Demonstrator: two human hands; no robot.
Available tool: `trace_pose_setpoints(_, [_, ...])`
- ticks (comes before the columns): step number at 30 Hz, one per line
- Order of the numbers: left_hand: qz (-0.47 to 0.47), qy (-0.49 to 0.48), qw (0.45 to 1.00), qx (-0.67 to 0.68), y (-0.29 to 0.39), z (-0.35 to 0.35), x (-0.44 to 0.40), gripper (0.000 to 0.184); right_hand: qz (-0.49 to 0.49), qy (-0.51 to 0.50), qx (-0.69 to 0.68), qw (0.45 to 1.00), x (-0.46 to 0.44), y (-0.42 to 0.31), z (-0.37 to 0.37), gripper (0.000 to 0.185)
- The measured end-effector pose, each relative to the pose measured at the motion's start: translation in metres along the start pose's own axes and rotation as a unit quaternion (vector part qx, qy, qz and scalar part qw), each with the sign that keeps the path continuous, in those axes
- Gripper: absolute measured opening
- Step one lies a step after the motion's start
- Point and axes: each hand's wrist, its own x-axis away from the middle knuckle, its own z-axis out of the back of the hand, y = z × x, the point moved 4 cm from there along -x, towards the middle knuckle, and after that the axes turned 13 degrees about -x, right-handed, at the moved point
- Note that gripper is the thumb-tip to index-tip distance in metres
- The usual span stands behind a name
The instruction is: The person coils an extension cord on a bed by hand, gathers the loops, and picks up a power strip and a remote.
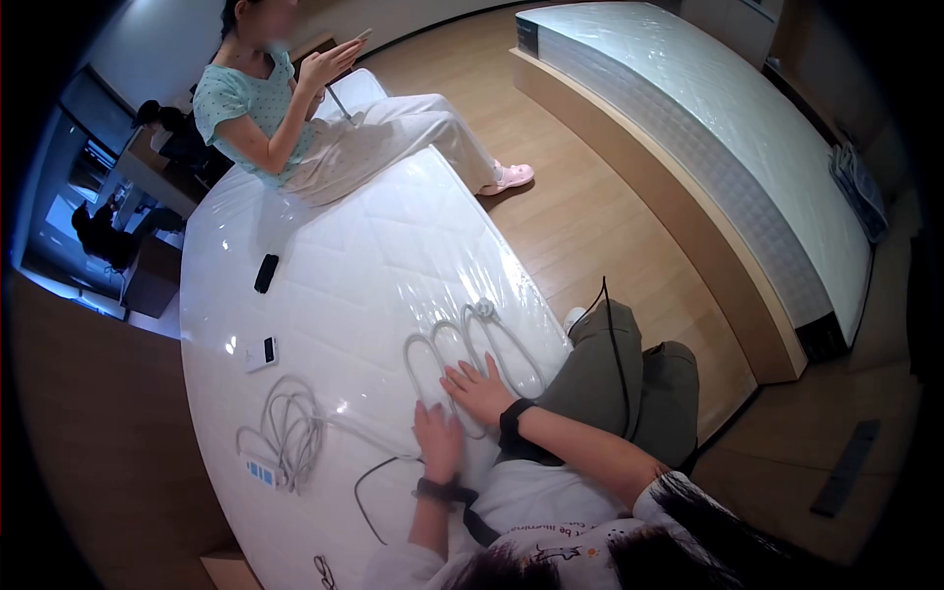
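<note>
A pale grey power cable [416,349] lies in long side-by-side loops on a plastic-covered mattress [334,256], with a round plug [485,309] at the far end. My right hand [479,391] lies flat over the near part of these loops, fingers spread. Close beside it, my left hand [438,442] is at the loops' left edge, its fingers blurred; whether they grip the cable I cannot make out. The cable runs left to a looser coil [295,423] and a white power strip [261,472] with blue patches.
A white device with a dark screen [262,354] and a black object [265,273] lie farther left. Near my left wrist is a thin black cord [366,492]. A person [256,118] sits on the mattress holding a phone. Another wrapped mattress [688,118] stands across the floor.
</note>
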Motion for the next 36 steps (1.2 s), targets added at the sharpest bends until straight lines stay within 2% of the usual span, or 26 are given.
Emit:
trace_pose_setpoints(4, [0.154, 0.023, 0.981, -0.117, -0.047, 0.036, -0.008, 0.054, 0.008, 0.01, 0.02, 1.0, 0.001, 0.0, 0.0, 0.046])
trace_pose_setpoints(6, [0.272, 0.047, 0.941, -0.196, -0.079, 0.041, -0.006, 0.07, 0.01, 0.015, 0.027, 0.999, 0.002, 0.0, 0.0, 0.046])
trace_pose_setpoints(9, [0.324, 0.071, 0.939, -0.085, -0.127, 0.037, -0.01, 0.081, 0.008, 0.016, 0.032, 0.999, 0.001, -0.001, 0.0, 0.045])
trace_pose_setpoints(13, [0.288, 0.06, 0.949, 0.113, -0.139, 0.028, -0.015, 0.075, 0.009, 0.021, 0.039, 0.999, 0.001, -0.002, 0.0, 0.044])
trace_pose_setpoints(16, [0.258, 0.081, 0.962, 0.04, -0.137, 0.018, -0.019, 0.069, 0.008, 0.016, 0.039, 0.999, 0.001, -0.002, -0.001, 0.044])
trace_pose_setpoints(19, [0.292, 0.061, 0.947, 0.12, -0.121, 0.032, -0.023, 0.064, 0.004, 0.005, 0.042, 0.999, 0.002, -0.003, 0.0, 0.044])
trace_pose_setpoints(22, [0.278, 0.123, 0.945, 0.117, -0.128, 0.026, -0.023, 0.063, 0.001, -0.002, 0.041, 0.999, 0.001, -0.004, 0.0, 0.044])
trace_pose_setpoints(31, [0.168, 0.152, 0.962, 0.15, -0.113, 0.028, -0.028, 0.063, 0.003, -0.009, 0.039, 0.999, 0.002, -0.005, 0.002, 0.044])
trace_pose_setpoints(36, [0.075, 0.124, 0.974, 0.177, -0.068, 0.043, -0.036, 0.064, 0.002, -0.011, 0.031, 0.999, 0.002, -0.005, 0.003, 0.044])
